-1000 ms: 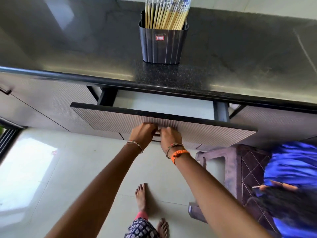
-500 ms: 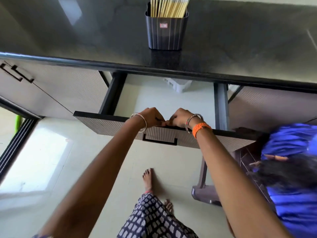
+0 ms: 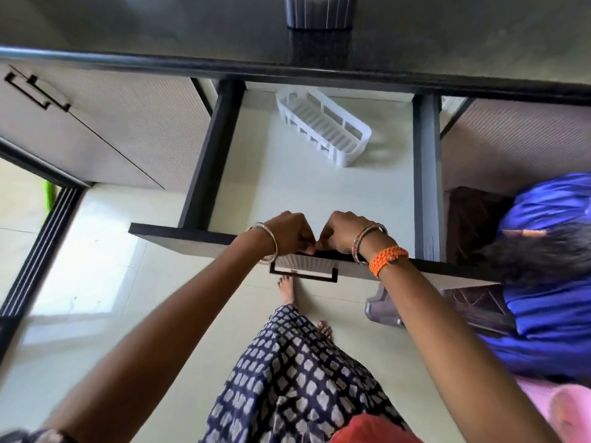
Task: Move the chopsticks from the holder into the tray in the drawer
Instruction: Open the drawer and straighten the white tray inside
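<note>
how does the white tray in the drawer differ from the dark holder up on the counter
The tray is white, low and long with slatted, open sides; the holder is dark with fine vertical stripes and solid walls. The tray lies in the open drawer, set at an angle to its sides; the holder stands on the counter, cut off by the top of the view. The tray looks empty; the holder's contents are out of frame.
</note>
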Demonstrator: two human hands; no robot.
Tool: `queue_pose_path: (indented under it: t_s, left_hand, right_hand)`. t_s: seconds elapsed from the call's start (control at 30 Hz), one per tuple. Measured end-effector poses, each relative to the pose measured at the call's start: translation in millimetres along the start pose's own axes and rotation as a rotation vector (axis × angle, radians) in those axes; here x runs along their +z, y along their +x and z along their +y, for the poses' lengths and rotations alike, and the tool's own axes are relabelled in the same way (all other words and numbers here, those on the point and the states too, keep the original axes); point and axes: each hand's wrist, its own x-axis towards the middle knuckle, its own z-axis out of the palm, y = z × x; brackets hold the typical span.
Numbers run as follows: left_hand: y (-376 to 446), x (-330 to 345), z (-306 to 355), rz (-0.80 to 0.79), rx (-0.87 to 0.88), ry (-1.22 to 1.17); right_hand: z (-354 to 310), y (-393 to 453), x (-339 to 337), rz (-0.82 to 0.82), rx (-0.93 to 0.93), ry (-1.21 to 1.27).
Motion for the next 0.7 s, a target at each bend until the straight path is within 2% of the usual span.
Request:
queue_pose_path:
  t_s: [0.1, 0.2, 0.23, 0.3, 0.33, 0.4, 0.47, 0.53, 0.63, 0.7]
  left_hand:
    - [-9, 12, -1, -0.027, 0.007, 0.018]
    - [-16, 18, -4, -0.116, 0.037, 0.018]
    - [-16, 16, -4, -0.154, 0.058, -0.001]
    - [-5, 5, -12, -0.164, 0.094, -0.069]
    - [7, -4, -18, -0.098, 0.103, -0.07]
    - [42, -27, -34, 0.133, 0.075, -0.008]
    - [76, -49, -45, 0.305, 0.024, 0.001]
    - [110, -68, -51, 0.34, 0.035, 0.097]
    - [150, -84, -61, 0.282, 0.039, 0.333]
    - [170, -89, -72, 0.271, 0.014, 0.397]
  right_hand:
    - [-11, -11, 8, -0.017, -0.025, -0.16]
    - [-13, -9, 2, -0.14, -0.029, -0.18]
    - [-10, -4, -3, -0.13, -0.019, -0.165]
    - [-3, 14, -19, 0.039, 0.01, -0.111]
    - [0, 25, -27, 0.153, 0.027, -0.069]
    - [3, 49, -41, 0.33, 0.062, 0.007]
    - [-1, 73, -49, 0.42, 0.072, 0.031]
    - [-8, 98, -54, 0.429, 0.061, -0.006]
    - [-15, 129, -51, 0.352, 0.078, -0.095]
    - [-15, 144, -45, 0.343, 0.072, -0.152]
